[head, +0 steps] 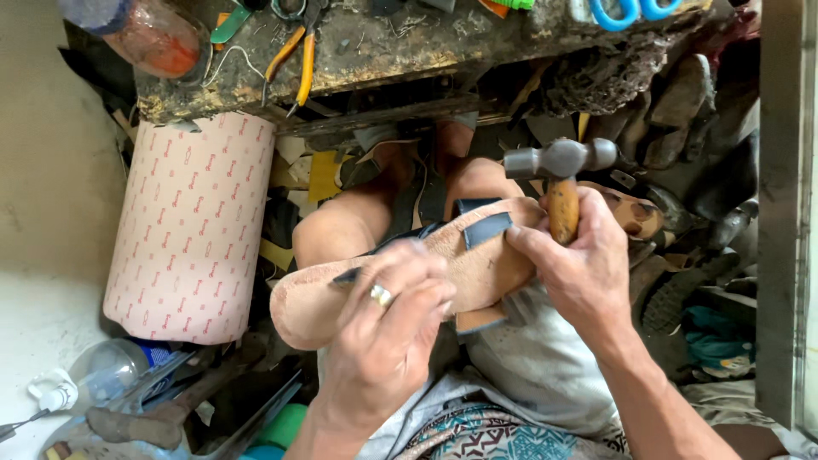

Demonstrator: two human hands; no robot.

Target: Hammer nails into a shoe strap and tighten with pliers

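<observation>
Tan, flat leather sandal sole (pixel 477 268) with dark blue straps (pixel 487 228) folded over its upper face, lying across the lap, toe rounded and pointing left, suede-like surface worn and matte. Left hand (pixel 388 332), ring on one finger, pressed down on the sole's middle, fingers together and clamped on it. Right hand (pixel 579 268) closed around the orange wooden handle of a grey steel ball-peen hammer (pixel 560 166), head raised just above the strap end. Behind, a cluttered dark wooden workbench (pixel 409 51); at left, a pink patterned roll (pixel 192 226).
</observation>
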